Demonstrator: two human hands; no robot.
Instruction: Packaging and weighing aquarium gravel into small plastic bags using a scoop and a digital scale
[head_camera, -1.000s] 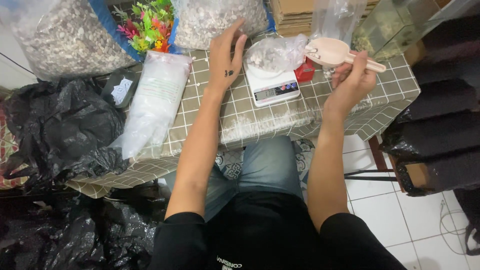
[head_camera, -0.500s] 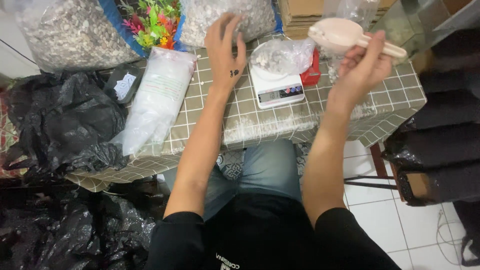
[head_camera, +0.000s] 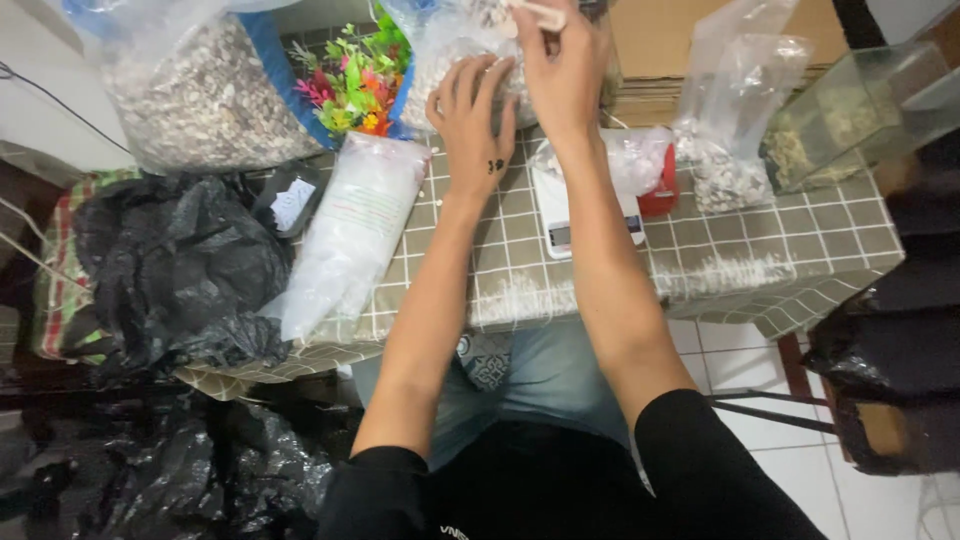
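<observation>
1. Bare-armed, the left hand (head_camera: 470, 115) reaches forward, fingers spread open, palm against a clear sack of pale pebbles (head_camera: 450, 55) at the table's (head_camera: 800, 250) far edge.
2. Stretched over the white scale (head_camera: 560, 215), the right hand (head_camera: 560, 60) closes on a pale scoop handle (head_camera: 535, 12) above that sack.

Olive checked tablecloth (head_camera: 760, 250), white scale (head_camera: 560, 215), black bags (head_camera: 180, 270), possibly red box (head_camera: 662, 190)

Glossy clear plastic bag (head_camera: 345, 235), crinkled black plastic sacks (head_camera: 180, 270), checked tablecloth (head_camera: 780, 250).
</observation>
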